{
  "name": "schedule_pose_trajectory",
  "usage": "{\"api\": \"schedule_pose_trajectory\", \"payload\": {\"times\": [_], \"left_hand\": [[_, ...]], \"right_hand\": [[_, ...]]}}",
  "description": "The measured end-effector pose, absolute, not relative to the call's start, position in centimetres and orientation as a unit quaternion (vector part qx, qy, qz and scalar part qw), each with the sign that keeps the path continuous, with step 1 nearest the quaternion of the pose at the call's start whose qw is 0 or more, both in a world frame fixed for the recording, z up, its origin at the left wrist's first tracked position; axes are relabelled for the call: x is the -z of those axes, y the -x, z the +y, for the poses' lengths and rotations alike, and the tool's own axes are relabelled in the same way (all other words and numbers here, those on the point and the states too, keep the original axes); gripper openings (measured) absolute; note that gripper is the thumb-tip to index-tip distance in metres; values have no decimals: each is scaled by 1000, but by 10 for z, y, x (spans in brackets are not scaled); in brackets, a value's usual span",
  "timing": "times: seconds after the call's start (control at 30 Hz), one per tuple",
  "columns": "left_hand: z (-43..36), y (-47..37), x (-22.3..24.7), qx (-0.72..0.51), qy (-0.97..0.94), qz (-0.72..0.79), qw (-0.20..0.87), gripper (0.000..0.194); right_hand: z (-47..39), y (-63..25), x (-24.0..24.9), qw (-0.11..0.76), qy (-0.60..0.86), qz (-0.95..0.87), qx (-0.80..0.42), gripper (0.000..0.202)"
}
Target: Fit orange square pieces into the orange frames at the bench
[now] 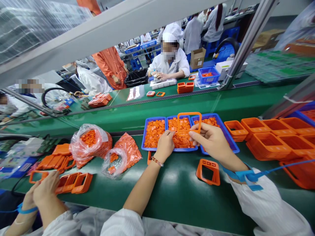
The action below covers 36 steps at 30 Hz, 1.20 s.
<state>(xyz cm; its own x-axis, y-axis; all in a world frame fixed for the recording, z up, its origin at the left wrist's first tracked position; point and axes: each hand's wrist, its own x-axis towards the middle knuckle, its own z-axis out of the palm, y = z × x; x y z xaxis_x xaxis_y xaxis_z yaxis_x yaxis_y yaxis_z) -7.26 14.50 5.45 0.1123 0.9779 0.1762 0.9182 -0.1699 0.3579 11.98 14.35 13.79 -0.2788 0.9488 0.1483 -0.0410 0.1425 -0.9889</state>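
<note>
My right hand pinches an orange plastic frame by its lower right side and holds it upright over the blue trays. The fingers of my left hand are curled at the frame's lower left, above the middle tray; whatever they hold is hidden. Small orange parts fill the left tray, and more lie in the middle and right trays. On the green bench, just below my right hand, lies another orange frame.
Stacked orange frames crowd the right. Open plastic bags of orange parts stand left of the trays. A co-worker's hands hold an orange frame at lower left. Opposite sits a person in white. A blue wrist cord runs right.
</note>
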Motion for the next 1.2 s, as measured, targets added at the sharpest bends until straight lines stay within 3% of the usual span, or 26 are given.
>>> {"api": "schedule_pose_trajectory", "payload": {"times": [0.33,0.6,0.73,0.87,1.2], "left_hand": [[147,75,-51,-212,-725,646,111,51],[149,80,-64,-455,-554,622,315,42],[146,83,-74,-504,-501,602,364,31],[141,83,-83,-512,-490,599,374,13],[134,88,-100,-560,-516,591,267,26]], "right_hand": [[144,-120,-138,463,379,-601,-529,29],[145,-119,-137,463,392,-594,-528,34],[146,-119,-137,464,394,-589,-531,35],[146,-118,-138,461,402,-589,-528,38],[145,-118,-135,457,408,-597,-518,33]]}}
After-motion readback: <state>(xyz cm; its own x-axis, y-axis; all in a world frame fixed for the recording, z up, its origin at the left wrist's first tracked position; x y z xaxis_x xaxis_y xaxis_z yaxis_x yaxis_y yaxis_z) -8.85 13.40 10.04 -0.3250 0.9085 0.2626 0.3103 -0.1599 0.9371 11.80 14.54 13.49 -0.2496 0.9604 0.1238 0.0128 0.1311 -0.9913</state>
